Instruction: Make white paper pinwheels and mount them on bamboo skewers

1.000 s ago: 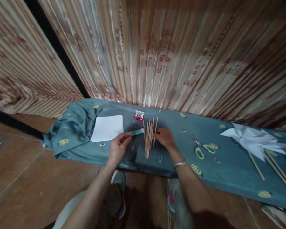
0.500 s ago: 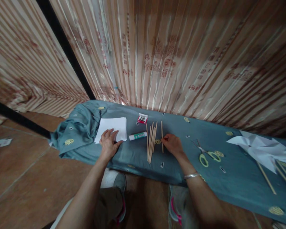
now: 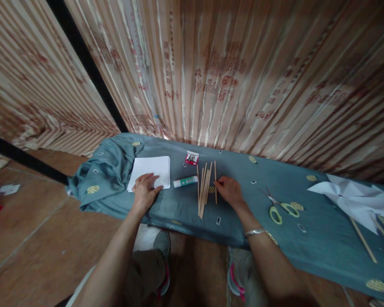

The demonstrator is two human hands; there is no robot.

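My left hand (image 3: pixel 144 189) lies with fingers spread on the lower part of a stack of white paper sheets (image 3: pixel 155 166). My right hand (image 3: pixel 228 189) has its thumb and fingertips pinched at the middle of a single wooden stick (image 3: pixel 215 170), which lies on the cloth. Just left of it is a loose bundle of several wooden sticks (image 3: pixel 205 192). Between the paper and the bundle lies a glue stick (image 3: pixel 184 181) with a white and green body. A small open red box (image 3: pixel 192 158) sits behind the glue stick; its contents are too small to make out.
A blue-green patterned cloth (image 3: pixel 185 221) covers the long narrow table and bunches up at the left end. Green-handled scissors (image 3: pixel 281 209) lie right of my right hand. White paper pinwheels (image 3: pixel 348 198) on sticks rest farther right. A striped curtain (image 3: pixel 192 85) hangs behind.
My right hand has shifted the single stick slightly left, closer to the bundle. My left hand stays on the paper. The view has moved a little.
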